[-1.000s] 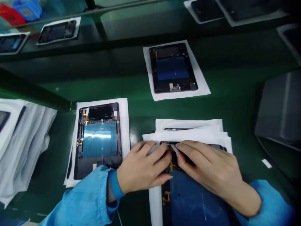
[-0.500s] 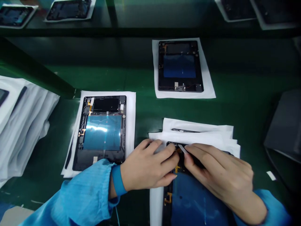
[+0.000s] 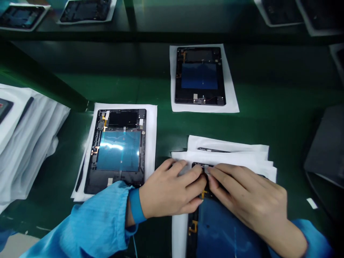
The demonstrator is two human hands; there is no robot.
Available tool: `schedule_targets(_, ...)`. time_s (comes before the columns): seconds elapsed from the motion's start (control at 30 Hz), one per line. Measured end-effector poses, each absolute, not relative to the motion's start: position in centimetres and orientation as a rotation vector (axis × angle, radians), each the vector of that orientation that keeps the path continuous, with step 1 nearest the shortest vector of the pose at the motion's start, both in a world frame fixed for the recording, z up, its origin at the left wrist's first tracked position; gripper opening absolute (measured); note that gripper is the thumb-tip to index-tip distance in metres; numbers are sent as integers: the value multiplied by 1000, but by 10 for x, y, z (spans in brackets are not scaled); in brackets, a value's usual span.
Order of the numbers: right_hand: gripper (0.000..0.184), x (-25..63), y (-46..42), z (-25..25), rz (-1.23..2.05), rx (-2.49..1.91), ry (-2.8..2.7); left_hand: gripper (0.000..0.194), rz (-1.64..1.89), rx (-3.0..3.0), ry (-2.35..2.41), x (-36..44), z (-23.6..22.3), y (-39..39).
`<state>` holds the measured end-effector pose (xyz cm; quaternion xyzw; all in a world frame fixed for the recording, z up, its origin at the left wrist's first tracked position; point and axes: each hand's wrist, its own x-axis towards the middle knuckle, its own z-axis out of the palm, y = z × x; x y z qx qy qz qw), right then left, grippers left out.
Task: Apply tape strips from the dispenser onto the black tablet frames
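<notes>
An opened tablet (image 3: 223,229) with a blue inner panel lies on white sheets right in front of me. My left hand (image 3: 172,190) rests on its top left corner, fingers pressed flat and together by an orange flex cable. My right hand (image 3: 247,197) lies beside it, fingertips pinched down on the same spot near the top edge. The fingertips of both hands meet there. What they press is too small to make out. Both arms wear blue sleeves.
A second opened tablet (image 3: 118,150) lies on white paper to the left, a third (image 3: 200,75) farther back. A pile of white sheets (image 3: 24,143) sits at far left, a dark box (image 3: 328,147) at right. More tablets line the back shelf over the green mat (image 3: 268,118).
The small white strip that stood up between my fingertips now lies down under them. Both hands stay at the tablet's top left corner; the view shifted slightly.
</notes>
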<state>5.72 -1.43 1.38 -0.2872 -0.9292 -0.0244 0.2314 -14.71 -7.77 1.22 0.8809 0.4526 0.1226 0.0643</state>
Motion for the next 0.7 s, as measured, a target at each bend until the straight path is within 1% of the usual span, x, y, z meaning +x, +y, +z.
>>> schedule_targets(0.13,10,56,-15,16,-96,-789,-2621,39,407,2656,1382,-146,11,-79)
schedule_targets(0.4,25,54,-25,20,-156,-744,-2790,37,454,2655,1392,-146,8,-77)
schedule_targets(0.53,32,56,-35,22,-71,-772,-2778,33,499,2602,1413,-146,11,-77)
schedule_targets(0.6,31,74,-45,22,72,-713,-2719,37,541,2502,1432,-149,17,-88)
schedule_targets(0.63,29,88,-50,20,126,-702,-2681,42,583,2388,1455,-151,21,-98)
schedule_targets(0.7,28,126,-63,11,160,-782,-2591,55,685,1992,1513,-155,30,-124)
